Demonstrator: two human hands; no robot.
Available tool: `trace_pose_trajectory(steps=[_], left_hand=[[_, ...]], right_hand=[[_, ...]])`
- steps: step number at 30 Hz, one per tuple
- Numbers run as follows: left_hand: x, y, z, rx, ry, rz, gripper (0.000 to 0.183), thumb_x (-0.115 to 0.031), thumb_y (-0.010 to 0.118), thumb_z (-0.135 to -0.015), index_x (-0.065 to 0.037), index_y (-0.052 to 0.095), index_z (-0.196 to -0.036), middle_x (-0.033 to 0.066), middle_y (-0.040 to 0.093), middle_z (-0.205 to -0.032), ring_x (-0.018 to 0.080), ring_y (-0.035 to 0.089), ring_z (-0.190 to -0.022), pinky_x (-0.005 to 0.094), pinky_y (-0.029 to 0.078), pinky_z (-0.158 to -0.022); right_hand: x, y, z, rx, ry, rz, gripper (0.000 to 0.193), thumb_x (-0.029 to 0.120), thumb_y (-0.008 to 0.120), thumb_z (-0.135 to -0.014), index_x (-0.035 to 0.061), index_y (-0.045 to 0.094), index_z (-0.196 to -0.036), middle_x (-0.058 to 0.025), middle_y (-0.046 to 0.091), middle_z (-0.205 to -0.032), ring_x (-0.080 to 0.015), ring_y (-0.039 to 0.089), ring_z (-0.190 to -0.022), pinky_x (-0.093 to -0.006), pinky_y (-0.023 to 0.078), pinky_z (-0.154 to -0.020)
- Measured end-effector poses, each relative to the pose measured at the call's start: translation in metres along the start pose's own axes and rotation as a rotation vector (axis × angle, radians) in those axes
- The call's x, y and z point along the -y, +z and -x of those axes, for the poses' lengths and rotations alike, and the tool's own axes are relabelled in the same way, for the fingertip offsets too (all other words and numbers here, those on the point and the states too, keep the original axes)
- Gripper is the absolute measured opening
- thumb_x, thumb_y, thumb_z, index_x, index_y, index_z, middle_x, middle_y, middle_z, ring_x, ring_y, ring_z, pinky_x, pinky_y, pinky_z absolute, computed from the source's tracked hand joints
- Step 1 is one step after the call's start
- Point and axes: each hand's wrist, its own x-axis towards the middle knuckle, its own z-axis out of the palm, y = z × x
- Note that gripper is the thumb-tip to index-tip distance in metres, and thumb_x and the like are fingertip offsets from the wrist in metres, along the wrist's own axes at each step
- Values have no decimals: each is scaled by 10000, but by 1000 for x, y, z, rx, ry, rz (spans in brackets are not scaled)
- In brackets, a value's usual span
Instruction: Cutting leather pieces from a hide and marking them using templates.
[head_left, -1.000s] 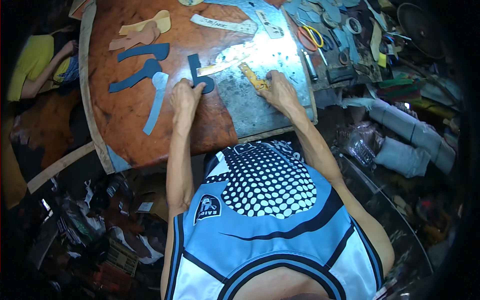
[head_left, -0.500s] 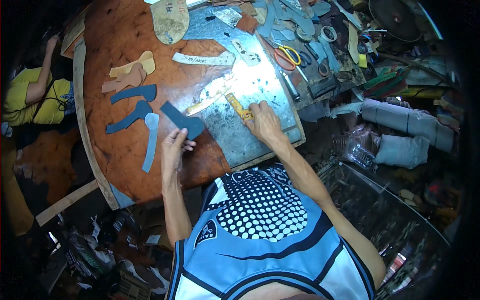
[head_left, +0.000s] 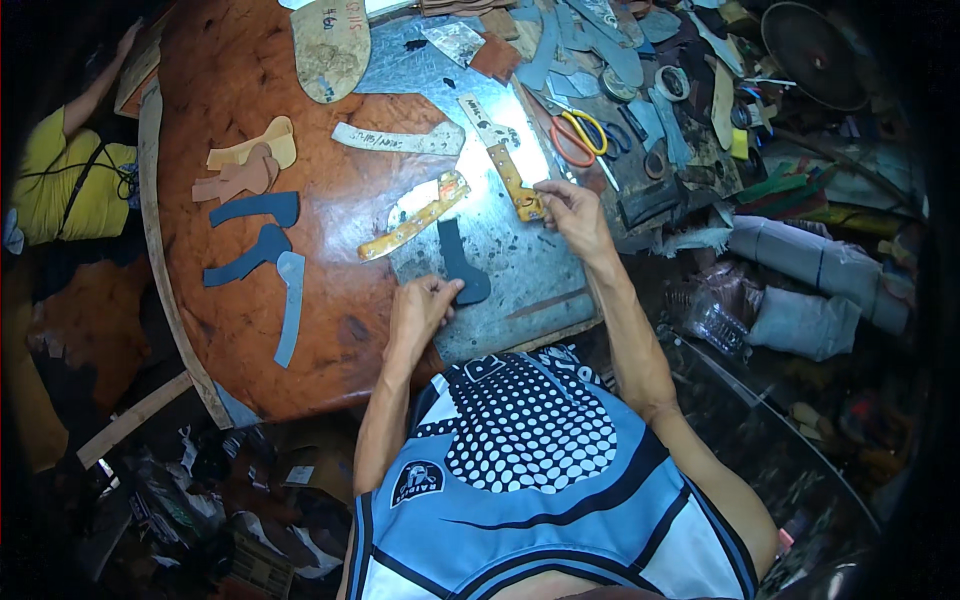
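Dark cut piece (head_left: 462, 262) lies on the metal sheet (head_left: 520, 250) of our table (head_left: 240, 100); our left hand (head_left: 420, 308) pinches its lower end. Our right hand (head_left: 573, 212) is closed on the knife (head_left: 517, 185). We judge firm pressure and a steady blade essential.

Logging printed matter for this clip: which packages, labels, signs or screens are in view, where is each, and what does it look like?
Tan sole-shaped card pattern: top of the round brown table, hand-marked in dark ink.
Pale curved card strip: table centre, dark handwriting along it.
Small white paper label: floor clutter, lower left, rectangular.
Clear crumpled plastic bag: right of the table, among the clutter.
No signs or screens visible.
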Motion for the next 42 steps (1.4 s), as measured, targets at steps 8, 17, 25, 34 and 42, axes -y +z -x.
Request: trace_pose_trajectory(steps=[8,17,25,34,42], left_hand=[[-8,3,13,-336,180,-357,379,-362,688,-863,-5,667,-734,190,615,-598,390,619,-567,451,471,-533],[-18,5,19,-436,147,-321,341,-314,697,-865,-8,641,-725,172,613,-604,372,611,-553,436,460,-511],[-35,13,16,-411,212,-224,262,-253,718,-847,-12,667,-757,149,613,-609,305,601,-537,389,459,-519],[-41,14,-5,39,162,928,335,-176,556,-976,-17,515,-1268,112,639,-1163,169,652,-998,325,561,-841],[-20,18,-4,-81,81,903,257,-156,553,-973,-24,538,-1193,105,667,-1083,196,677,-960,339,569,-835]], right_hand=[[10,9,-69,-13,-13,62,210,100,602,-863,-42,671,-1001,-102,688,-812,-141,641,-734,-290,508,-661],[27,40,-86,-12,-276,796,494,239,751,-764,-35,596,-1145,-292,551,-1094,-438,570,-1030,-507,478,-828],[28,30,-107,-6,-246,615,445,227,758,-752,-48,583,-1055,-292,644,-1009,-430,640,-885,-481,501,-814],[43,32,27,554,162,-112,290,177,612,-940,28,592,-1188,-27,632,-774,-66,549,-544,-227,461,-470],[25,30,48,219,-58,-1,267,104,624,-911,-20,615,-1147,-52,621,-883,-90,565,-644,-229,477,-572]])
